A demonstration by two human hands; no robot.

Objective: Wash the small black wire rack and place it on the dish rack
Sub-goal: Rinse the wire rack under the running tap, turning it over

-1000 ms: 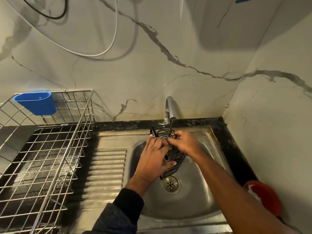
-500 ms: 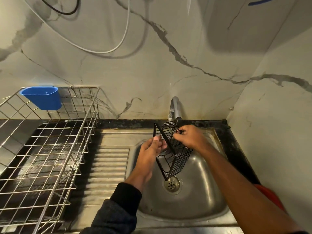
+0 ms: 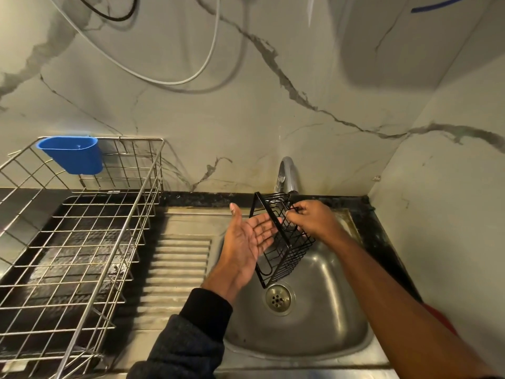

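Dim, warm light from above; a large soft shadow on the wall (image 3: 388,50), glare in the steel sink (image 3: 322,337), wide-angle bending at edges, slight softness.

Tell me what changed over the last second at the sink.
The left hand let go of the black wire rack and opened, palm up. The right hand keeps hold of its upper end, tilting it up over the drain. The dish rack and blue cup stayed put.

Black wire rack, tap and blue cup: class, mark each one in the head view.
black wire rack (image 3: 289,251): head view, on its wire mesh side.
tap (image 3: 287,173): head view, on the curved chrome spout.
blue cup (image 3: 72,157): head view, on its front wall.
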